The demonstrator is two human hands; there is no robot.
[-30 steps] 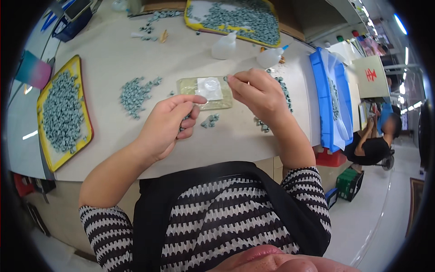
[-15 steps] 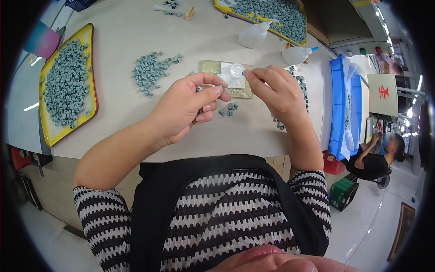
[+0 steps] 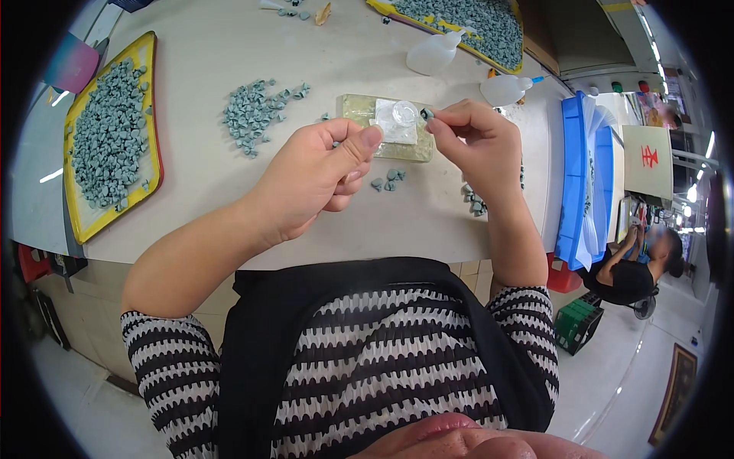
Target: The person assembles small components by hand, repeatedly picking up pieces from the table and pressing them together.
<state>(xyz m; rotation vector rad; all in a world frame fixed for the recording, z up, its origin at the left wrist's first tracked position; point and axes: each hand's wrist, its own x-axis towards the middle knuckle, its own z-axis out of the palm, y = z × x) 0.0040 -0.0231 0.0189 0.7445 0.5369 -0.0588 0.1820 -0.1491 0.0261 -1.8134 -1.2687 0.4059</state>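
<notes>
Between thumb and forefinger of my right hand (image 3: 483, 145), a small grey-green piece with a dark spot (image 3: 426, 113) is pinched, just right of a small clear round dish (image 3: 404, 113). That dish rests on a white square sheet (image 3: 395, 134) atop a pale yellow-green slab (image 3: 356, 109). My left hand (image 3: 310, 176) is closed at the slab's left side, thumb pressed against curled fingers; what it holds is mostly hidden. Several loose grey-green pieces (image 3: 392, 175) lie just in front of the slab, and a larger heap (image 3: 251, 115) spreads farther left.
Yellow trays full of such pieces stand at the left (image 3: 155, 84) and far right (image 3: 390, 11). Two white squeeze bottles, one nearer the tray (image 3: 430, 56) and one with a blue tip (image 3: 505, 89), stand behind the slab. A blue bin (image 3: 567, 183) borders the table's right; a person (image 3: 631, 271) sits beyond.
My right hand has rolled slightly, bringing the pinched piece into clearer view beside the dish. My left thumb has straightened, and the piece at its fingertips is no longer visible.
</notes>
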